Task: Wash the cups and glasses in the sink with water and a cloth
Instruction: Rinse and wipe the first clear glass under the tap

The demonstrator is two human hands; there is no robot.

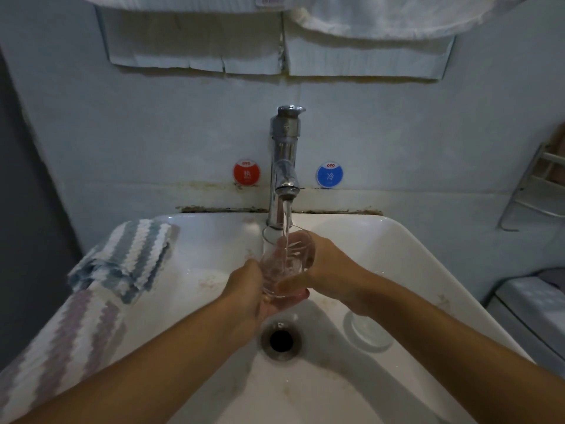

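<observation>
A clear glass (282, 258) stands upright under the chrome tap (284, 166), and running water falls into its mouth. My right hand (324, 267) wraps around the glass from the right, thumb across its front. My left hand (250, 289) cups the base and left side from below. A second clear glass (368, 328) lies in the white sink (397, 249) at the right, partly hidden behind my right forearm. A striped blue, white and purple cloth (122, 264) is draped over the sink's left rim, untouched by either hand.
The drain (280, 339) sits in the basin just below my hands. Red and blue round stickers (247, 174) flank the tap on the wall. A metal rack (532, 191) hangs at the right, and white towels (367, 16) hang overhead.
</observation>
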